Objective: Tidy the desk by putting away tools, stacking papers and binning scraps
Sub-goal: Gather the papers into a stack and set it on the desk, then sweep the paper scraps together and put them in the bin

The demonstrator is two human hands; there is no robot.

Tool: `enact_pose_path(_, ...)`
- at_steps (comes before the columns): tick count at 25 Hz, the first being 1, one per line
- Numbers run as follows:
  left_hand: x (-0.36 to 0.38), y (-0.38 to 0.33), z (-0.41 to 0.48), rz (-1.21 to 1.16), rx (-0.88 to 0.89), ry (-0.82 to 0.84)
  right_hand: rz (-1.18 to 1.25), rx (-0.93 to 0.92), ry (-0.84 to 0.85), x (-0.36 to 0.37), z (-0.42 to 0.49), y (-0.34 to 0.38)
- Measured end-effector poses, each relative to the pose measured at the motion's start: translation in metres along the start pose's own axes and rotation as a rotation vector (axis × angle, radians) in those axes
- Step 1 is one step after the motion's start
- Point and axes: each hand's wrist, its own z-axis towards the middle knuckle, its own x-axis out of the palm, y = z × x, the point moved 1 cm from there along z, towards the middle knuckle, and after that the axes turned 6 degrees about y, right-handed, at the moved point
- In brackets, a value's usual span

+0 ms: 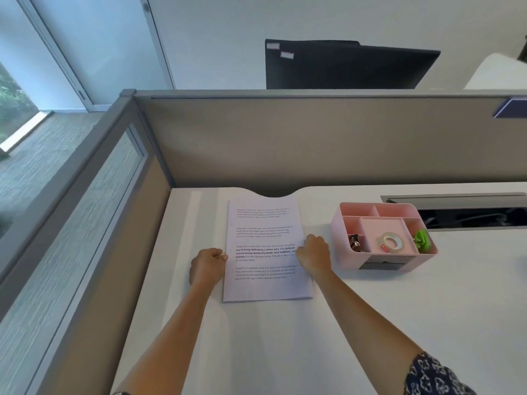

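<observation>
A stack of printed white papers (263,229) lies flat on the white desk (370,323), near its back left corner. My left hand (207,266) grips the stack's left edge with curled fingers. My right hand (313,253) grips the right edge the same way. To the right stands a pink desk organiser (382,210). It holds a roll of clear tape (392,241), a green clip (421,238) and dark binder clips (355,242).
Grey cubicle partitions (285,143) wall the desk at the back and left. A cable slot (462,208) opens in the desk behind the organiser. A dark monitor back (342,67) rises beyond the partition.
</observation>
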Motion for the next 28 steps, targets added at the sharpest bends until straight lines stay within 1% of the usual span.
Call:
enact_pose_path(3, -0.006, 0.005, -0.027, 0.287, 0.117, -0.055, -0.089, -0.031, 0.012, 0.005, -0.025, -0.009)
enact_pose_path(4, -0.008, 0.008, -0.036, 0.370, 0.152, -0.044, -0.130, -0.050, 0.020, 0.008, -0.034, -0.013)
enact_pose_path(6, -0.010, 0.019, -0.052, 0.498, 0.169, 0.019, -0.209, -0.082, 0.051, 0.013, -0.052, -0.025)
enact_pose_path(8, -0.009, 0.034, -0.070, 0.562, 0.166, 0.083, -0.248, -0.101, 0.074, 0.017, -0.070, -0.038)
enact_pose_path(11, 0.001, 0.055, -0.105, 0.681, 0.180, 0.131, -0.284, -0.133, 0.068, 0.025, -0.104, -0.063)
enact_pose_path(15, 0.024, 0.078, -0.148, 0.868, 0.253, 0.107, -0.457, -0.218, 0.036, 0.048, -0.148, -0.111)
enact_pose_path(20, 0.064, 0.107, -0.197, 0.917, 0.183, 0.113, -0.552, -0.321, 0.115, 0.051, -0.176, -0.160)
enact_pose_path(25, 0.125, 0.115, -0.253, 0.891, 0.169, 0.044, -0.599, -0.522, 0.228, 0.030, -0.200, -0.207)
enact_pose_path(28, 0.165, 0.110, -0.280, 0.839, 0.188, -0.009, -0.632, -0.655, 0.261, 0.012, -0.211, -0.244)
